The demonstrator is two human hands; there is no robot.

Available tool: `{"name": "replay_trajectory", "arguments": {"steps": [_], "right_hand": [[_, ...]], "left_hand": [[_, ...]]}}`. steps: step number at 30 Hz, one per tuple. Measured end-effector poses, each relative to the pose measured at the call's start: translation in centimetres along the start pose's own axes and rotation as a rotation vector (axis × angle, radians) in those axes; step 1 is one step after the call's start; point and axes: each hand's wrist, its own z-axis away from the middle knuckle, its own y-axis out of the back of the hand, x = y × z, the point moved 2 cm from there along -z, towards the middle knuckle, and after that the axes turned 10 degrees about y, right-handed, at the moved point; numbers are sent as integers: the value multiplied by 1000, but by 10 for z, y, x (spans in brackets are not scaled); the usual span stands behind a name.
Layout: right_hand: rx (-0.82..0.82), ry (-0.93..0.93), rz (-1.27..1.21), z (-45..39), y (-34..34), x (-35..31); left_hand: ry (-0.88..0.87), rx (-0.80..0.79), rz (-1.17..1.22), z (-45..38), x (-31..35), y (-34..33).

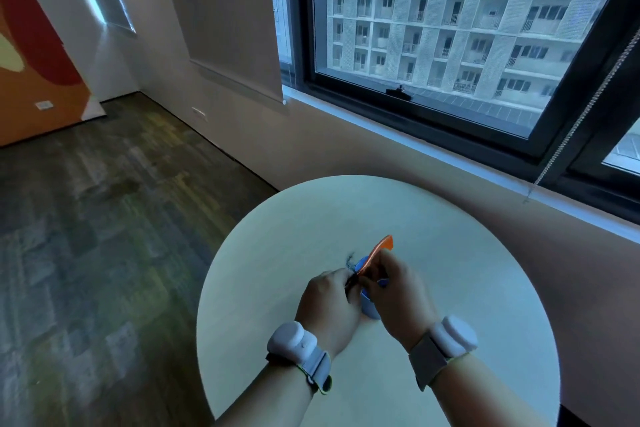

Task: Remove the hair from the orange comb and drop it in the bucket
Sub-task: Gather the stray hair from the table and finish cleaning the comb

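My right hand [398, 298] grips the orange comb [381, 248], whose far end sticks up and away over the table. My left hand [329, 308] pinches a dark tuft of hair [351, 262] at the comb's near end, right beside my right fingers. A small blue bucket [369, 307] stands on the round white table [277, 236] directly under both hands, mostly hidden by them; only parts of its rim and wall show.
The table stands close to a wall with a large window [450, 28] on the right. A beaded blind cord [575, 128] hangs at the right. Carpeted floor [104, 218] spreads to the left. Both wrists carry white strapped devices.
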Motion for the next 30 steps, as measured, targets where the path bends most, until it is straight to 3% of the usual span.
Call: {"name": "replay_trajectory", "arguments": {"steps": [6,15,20,30], "right_hand": [[67,63,0,4,-2,-11],[22,106,-134,2,-8,-19],[101,95,-84,-5,-9,-20],[244,281,-1,0,-14,-34]], "left_hand": [[0,10,-3,0,1,5],[16,-28,66,2,-7,14],[73,115,104,-5,-6,22],[13,153,161,-2,-7,27]]}}
